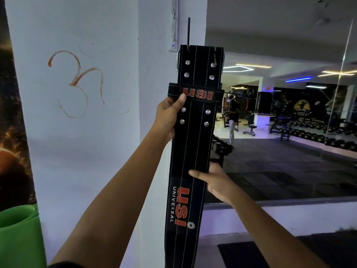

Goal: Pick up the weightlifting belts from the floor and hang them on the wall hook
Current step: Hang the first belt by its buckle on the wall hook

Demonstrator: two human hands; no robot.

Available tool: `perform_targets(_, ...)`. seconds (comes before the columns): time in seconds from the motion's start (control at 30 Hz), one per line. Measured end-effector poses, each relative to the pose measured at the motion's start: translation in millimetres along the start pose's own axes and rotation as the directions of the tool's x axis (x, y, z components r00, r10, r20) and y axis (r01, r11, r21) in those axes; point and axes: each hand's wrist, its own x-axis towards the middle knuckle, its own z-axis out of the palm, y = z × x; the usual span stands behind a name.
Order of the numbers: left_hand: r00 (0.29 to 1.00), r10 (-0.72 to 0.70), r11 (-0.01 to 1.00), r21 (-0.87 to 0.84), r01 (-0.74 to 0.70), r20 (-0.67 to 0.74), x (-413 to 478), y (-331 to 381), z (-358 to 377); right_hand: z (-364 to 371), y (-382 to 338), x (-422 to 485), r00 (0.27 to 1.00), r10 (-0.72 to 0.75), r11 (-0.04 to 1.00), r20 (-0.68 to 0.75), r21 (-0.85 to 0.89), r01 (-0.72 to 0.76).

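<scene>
Black weightlifting belt [195, 144] held upright in front of white wall corner, buckle end up, tail running down out of frame at bottom. White stitch lines run lengthwise; paired silver rivets [187, 68] near top & again below the keeper loop [195, 93]. Loop reads "USI" in red; lower panel reads "USI UNIVERSAL" sideways. Metal buckle frame [178, 59] shows at both top edges; one dark prong [189, 32] sticks straight up above belt top.

Left hand [169, 118] closed on belt's left edge just under keeper loop, thumb pressed onto front face at loop, fingers wrapped behind (not visible). Right hand [214, 182] grips right edge lower down, approx mid-belt, thumb laid across front pointing left, fingers behind. Both forearms reach up from bottom of frame.

White hook rail [173, 26] mounted vertically on the wall just above & left of belt top; prong overlaps it in view. Cannot tell if belt touches any hook.

Wall [77, 132] at left bears an orange-brown painted symbol [77, 84]. Green rolled mat [19, 233] at lower-left. At right, mirror [289, 132] shows gym floor, dumbbell racks, benches, ceiling light strips & a standing person.
</scene>
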Motion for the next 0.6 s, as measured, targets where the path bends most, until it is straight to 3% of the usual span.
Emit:
perform_targets(0.23,1.000,0.022,1.000,0.002,-0.022,-0.004,-1,3,4,-7,-37,16,0.980,-0.116,0.977,-0.165,0.157,0.142)
perform_targets(0.47,1.000,-0.008,1.000,-0.028,0.007,-0.016,-6,5,0,-1,36,-18,0.979,0.196,0.979,0.054,0.040,-0.198)
perform_targets(0.6,0.999,-0.012,0.999,-0.038,0.011,-0.038,-6,6,1,-7,11,-3,0.994,0.105,0.987,-0.016,0.124,-0.102)
